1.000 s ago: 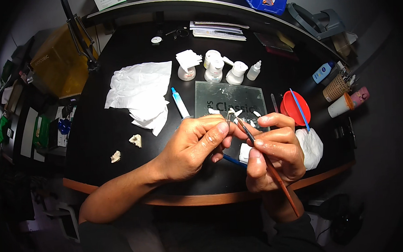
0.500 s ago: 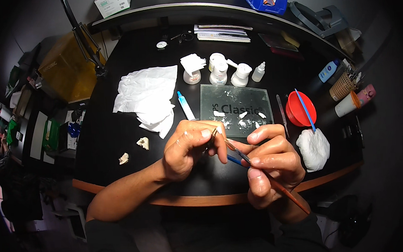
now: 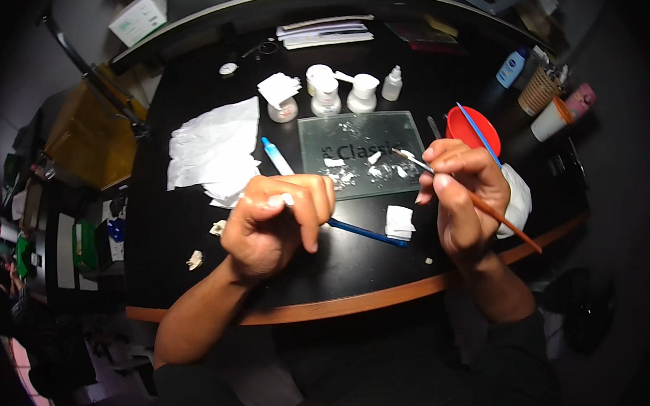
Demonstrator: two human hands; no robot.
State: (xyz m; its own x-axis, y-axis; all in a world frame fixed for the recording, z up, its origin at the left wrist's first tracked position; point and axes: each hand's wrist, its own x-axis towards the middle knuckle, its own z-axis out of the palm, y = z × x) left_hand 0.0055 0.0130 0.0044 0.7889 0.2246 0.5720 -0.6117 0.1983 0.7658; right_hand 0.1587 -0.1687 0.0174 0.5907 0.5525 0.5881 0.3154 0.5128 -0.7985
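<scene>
My left hand (image 3: pixel 270 221) is closed over the near left of the table. A small white piece (image 3: pixel 288 198) shows at its thumb tip, and the curled fingers hide whatever else is in it. In my right hand (image 3: pixel 464 187) is a thin brush (image 3: pixel 495 213) with a reddish-brown handle, pinched between thumb and fingers. Its tip points over the right part of a glass plate (image 3: pixel 321 140), where white lumps and powder smears lie. Between the hands, a dark blue rod (image 3: pixel 368 232) reaches out from beneath my left fingers, beside a folded white tissue (image 3: pixel 399 221).
White jars (image 3: pixel 326 99) and a dropper bottle (image 3: pixel 392 85) stand behind the plate. Crumpled paper (image 3: pixel 213 143) and a blue-white tube (image 3: pixel 277 157) lie left. Tooth-like cast pieces (image 3: pixel 194 260) sit near left. A red bowl (image 3: pixel 477 130) and white wad (image 3: pixel 517 204) are right.
My hands have moved apart: the right one, with the brush, has swung up and right toward the plate; the left has drawn back left. The view has shifted, and the folded tissue now shows.
</scene>
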